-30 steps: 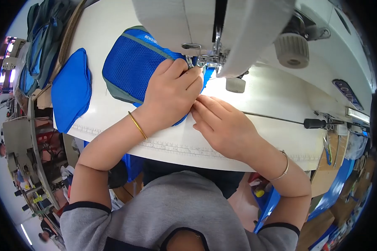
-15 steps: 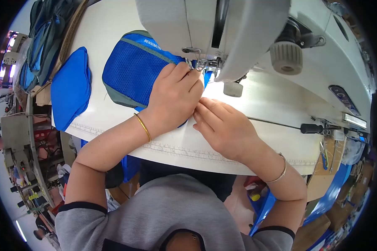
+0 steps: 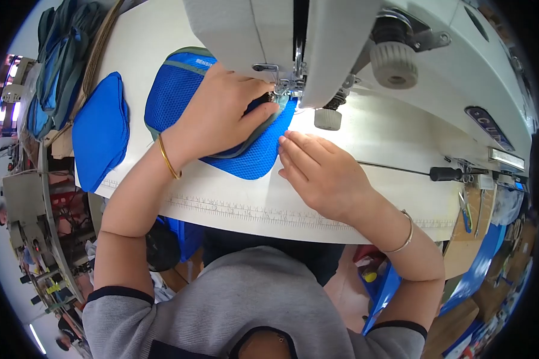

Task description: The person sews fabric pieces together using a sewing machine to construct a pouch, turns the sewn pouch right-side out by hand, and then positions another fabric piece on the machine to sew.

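A blue mesh bag piece (image 3: 172,93) with grey-green edging and partly covered white lettering lies under the sewing machine (image 3: 335,42). My left hand (image 3: 218,113) rests over it, with thumb and forefinger closed on its edge beside the presser foot (image 3: 286,90). A lighter blue mesh panel (image 3: 248,164) shows below that hand, its right side running up to the needle area. My right hand (image 3: 320,170) lies on the white table, fingers stretched out and together, fingertips at the panel's right edge. The left fingertips partly hide the stitching spot.
Left of the work lies a stack of plain blue fabric pieces (image 3: 99,128). Grey and blue edged pieces (image 3: 66,72) hang at the far left. A screwdriver (image 3: 443,173) and snips (image 3: 465,212) are on the right. A printed ruler (image 3: 239,210) runs along the table's front edge.
My left hand has shifted left and opened its grip to a thumb-and-forefinger pinch, uncovering the lighter panel. The bag piece has turned a little. My right hand stays nearly in place.
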The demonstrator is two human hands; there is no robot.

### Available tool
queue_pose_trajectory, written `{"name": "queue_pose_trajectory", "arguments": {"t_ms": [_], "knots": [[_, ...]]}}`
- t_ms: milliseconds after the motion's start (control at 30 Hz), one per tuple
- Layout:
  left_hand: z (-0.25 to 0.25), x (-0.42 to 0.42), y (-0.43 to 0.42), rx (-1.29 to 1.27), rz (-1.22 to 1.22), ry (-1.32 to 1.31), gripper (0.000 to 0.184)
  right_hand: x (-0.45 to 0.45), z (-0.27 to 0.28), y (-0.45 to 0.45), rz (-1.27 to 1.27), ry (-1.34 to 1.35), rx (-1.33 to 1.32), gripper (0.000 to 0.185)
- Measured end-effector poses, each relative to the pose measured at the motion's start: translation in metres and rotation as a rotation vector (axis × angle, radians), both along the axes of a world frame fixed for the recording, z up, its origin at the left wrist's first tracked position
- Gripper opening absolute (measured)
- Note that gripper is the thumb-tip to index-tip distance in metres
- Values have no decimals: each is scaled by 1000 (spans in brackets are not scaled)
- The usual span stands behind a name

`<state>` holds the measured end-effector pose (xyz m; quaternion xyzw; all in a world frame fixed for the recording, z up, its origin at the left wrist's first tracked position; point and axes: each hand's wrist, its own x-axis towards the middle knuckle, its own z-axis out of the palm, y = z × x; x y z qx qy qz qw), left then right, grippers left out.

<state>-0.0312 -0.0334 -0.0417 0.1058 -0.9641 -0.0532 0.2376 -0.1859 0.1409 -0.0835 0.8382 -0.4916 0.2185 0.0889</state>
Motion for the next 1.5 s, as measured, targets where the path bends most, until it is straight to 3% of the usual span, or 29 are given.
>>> {"name": "queue_pose_trajectory", "arguments": {"t_ms": [67, 133, 200, 267, 333, 367, 433, 467, 500, 567, 600, 667, 767, 1000, 1100, 1167, 1233, 1367, 1433, 1500], "knots": [[3, -2, -7, 209, 56, -233, 36, 0, 3, 2, -14, 32, 38, 34], [5, -3, -10, 258, 29, -208, 35, -1, 6, 1, -6, 54, 54, 35], [9, -7, -8, 334, 37, -154, 16, 0, 13, 1, -20, -6, 126, 33], [11, -8, -13, 440, 44, -195, 16, 5, 21, 1, -34, -65, 198, 32], [11, -9, -18, 532, 51, -274, 17, 17, 33, 1, -379, -973, 661, 36], [8, -10, -21, 530, 49, -272, 17, 17, 35, -4, -382, -971, 658, 36], [4, -10, -25, 576, 24, -256, 18, 14, 37, -15, -378, -1577, 930, 46], [5, -11, -27, 574, 19, -255, 18, 17, 30, -17, -344, -1745, 967, 54], [5, -12, -27, 584, 21, -272, 19, 22, 34, -19, -345, -1745, 964, 54], [5, -13, -29, 594, 21, -287, 21, 32, 43, -22, -365, -2076, 905, 46], [5, -13, -30, 580, 9, -290, 20, 32, 41, -25, -365, -2074, 904, 46], [7, -12, -33, 568, -2, -293, 20, 30, 33, -31, -155, -2206, 1019, 17], [16, -7, -37, 627, -84, -292, 18, 40, 26, -35, -114, -2330, 981, 9], [12, -7, -37, 416, -86, -296, 17, 55, 25, -33, -357, -2276, 945, 16], [8, -8, -33, 363, -74, -257, 16, 64, 33, -32, -548, -2253, 765, 25], [4, -8, -32, 353, -54, -237, 14, 67, 35, -34, -683, -2119, 775, 29], [-7, -9, -33, 26, 40, -134, 14, 65, 39, -32, -697, -2055, 827, 27], [-14, -7, -32, 28, 1, -89, 13, 57, 39, -32, -689, -2000, 950, 25], [-4, -1, -27, 163, -43, 59, 17, 54, 39, -33, -695, -2025, 957, 27], [14, 15, -8, 91, -224, 52, 25, 53, 39, -33, -698, -2055, 966, 30]]}}
